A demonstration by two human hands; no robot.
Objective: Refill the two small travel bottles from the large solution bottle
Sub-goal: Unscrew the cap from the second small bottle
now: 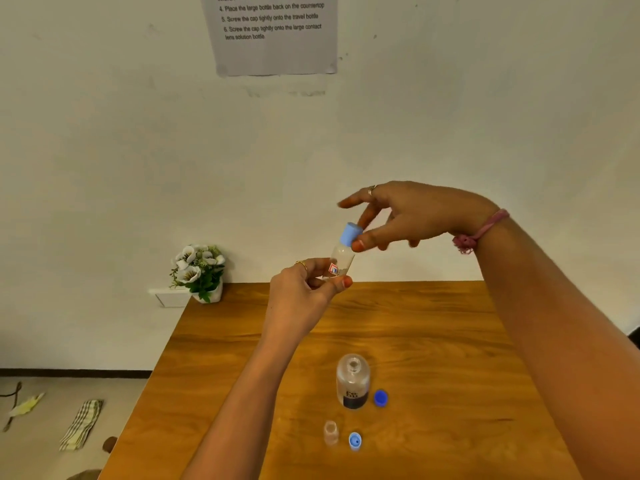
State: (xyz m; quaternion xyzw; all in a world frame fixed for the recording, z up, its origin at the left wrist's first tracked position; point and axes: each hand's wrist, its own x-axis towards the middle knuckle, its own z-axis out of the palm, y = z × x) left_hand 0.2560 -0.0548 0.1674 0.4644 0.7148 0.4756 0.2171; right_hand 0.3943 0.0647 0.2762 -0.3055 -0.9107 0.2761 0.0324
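Travel bottle (341, 263) at frame centre, held up w/ left hand (304, 289) in closed grip round its base to steady it; right hand (398, 220) pinches light-blue cap (350, 233), prob. for twisting. Below on surface (242, 358): big bottle (353, 381) open beside its cap (380, 398), 2nd small bottle (330, 433) uncapped for filling.

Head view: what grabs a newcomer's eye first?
Mid-frame, raised above the table, the left hand holds a small travel bottle while the right hand pinches its light blue cap. Below, on the wooden table, the large bottle stands open beside its dark blue cap. Nearer the camera stands a second small bottle, uncapped.
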